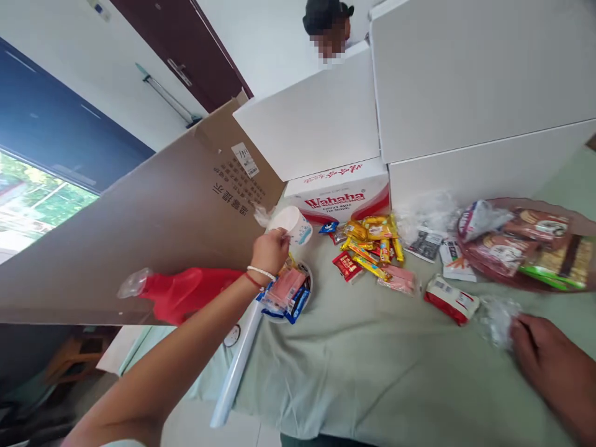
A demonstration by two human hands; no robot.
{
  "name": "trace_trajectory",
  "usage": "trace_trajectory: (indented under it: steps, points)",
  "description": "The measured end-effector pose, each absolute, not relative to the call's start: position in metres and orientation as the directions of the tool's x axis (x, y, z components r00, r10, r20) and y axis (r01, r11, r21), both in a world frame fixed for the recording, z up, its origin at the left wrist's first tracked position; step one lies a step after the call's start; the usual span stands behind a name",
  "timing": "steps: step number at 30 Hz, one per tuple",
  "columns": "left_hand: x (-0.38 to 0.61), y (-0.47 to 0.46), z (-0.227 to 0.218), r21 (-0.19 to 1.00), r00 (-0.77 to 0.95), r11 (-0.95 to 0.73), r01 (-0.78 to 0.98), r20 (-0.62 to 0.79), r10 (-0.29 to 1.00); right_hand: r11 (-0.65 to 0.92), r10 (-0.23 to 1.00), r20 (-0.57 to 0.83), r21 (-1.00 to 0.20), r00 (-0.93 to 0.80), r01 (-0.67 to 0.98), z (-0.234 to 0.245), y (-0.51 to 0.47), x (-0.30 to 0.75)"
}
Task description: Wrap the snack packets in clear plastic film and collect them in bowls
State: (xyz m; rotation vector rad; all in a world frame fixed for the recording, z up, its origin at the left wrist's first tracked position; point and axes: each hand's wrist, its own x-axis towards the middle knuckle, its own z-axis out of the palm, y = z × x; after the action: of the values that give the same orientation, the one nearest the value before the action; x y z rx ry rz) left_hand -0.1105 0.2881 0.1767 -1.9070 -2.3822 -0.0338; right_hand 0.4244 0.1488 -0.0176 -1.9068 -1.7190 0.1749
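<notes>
My left hand is closed on the rim of a white paper cup with a blue pattern, tilted above the table. Just below that wrist sits a round bowl filled with pink and blue snack packets. At the right, my right hand pinches a crumpled transparent plastic bag. A red and white packet lies just left of that bag. Yellow-wrapped snacks are heaped between the hands, with a red packet beside them.
A pink tray of packaged snacks stands at the right. White boxes and a cardboard panel wall the table's back and left. A red plastic bottle and a rolled sheet lie at left. A person is behind the boxes.
</notes>
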Motion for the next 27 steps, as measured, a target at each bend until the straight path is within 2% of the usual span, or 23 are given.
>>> trace_trajectory:
  steps: [3, 7, 10, 12, 14, 17, 21, 24, 27]
  points:
    - [-0.058, 0.287, 0.159, -0.084, -0.196, 0.193, 0.978, -0.028, 0.98, 0.085, 0.96, 0.276, -0.467, 0.053, 0.88, -0.02, 0.154, 0.422]
    - [-0.003, 0.271, 0.15, -0.115, -0.144, 0.134, 0.984, -0.09, 0.985, 0.122, 0.941, 0.331, -0.534, 0.074, 0.837, -0.018, 0.155, 0.42]
    - [0.014, 0.231, 0.154, -0.09, -0.063, 0.067, 0.994, 0.042, 0.997, 0.111, 0.914, 0.371, -0.621, 0.166, 0.776, -0.014, 0.154, 0.424]
    - [0.01, 0.204, 0.154, -0.028, 0.001, 0.007, 1.0, 0.246, 0.969, 0.094, 0.902, 0.373, -0.659, 0.216, 0.746, -0.012, 0.155, 0.426]
    - [0.001, 0.188, 0.15, 0.019, -0.02, 0.015, 1.0, 0.3, 0.954, 0.093, 0.904, 0.366, -0.671, 0.22, 0.736, -0.011, 0.155, 0.427]
    - [-0.011, 0.192, 0.135, 0.042, -0.133, 0.127, 0.991, 0.197, 0.971, 0.118, 0.93, 0.338, -0.642, 0.142, 0.757, -0.009, 0.156, 0.423]
    - [-0.01, 0.232, 0.118, 0.028, -0.17, 0.168, 0.985, 0.131, 0.977, 0.146, 0.944, 0.319, -0.619, 0.078, 0.771, -0.009, 0.157, 0.417]
    - [-0.001, 0.256, 0.117, 0.011, -0.182, 0.182, 0.983, 0.065, 0.981, 0.13, 0.935, 0.33, -0.658, 0.129, 0.742, -0.008, 0.153, 0.42]
    - [0.009, 0.249, 0.126, 0.013, -0.128, 0.128, 0.992, 0.054, 0.99, 0.077, 0.88, 0.398, -0.658, 0.258, 0.749, 0.006, 0.139, 0.427]
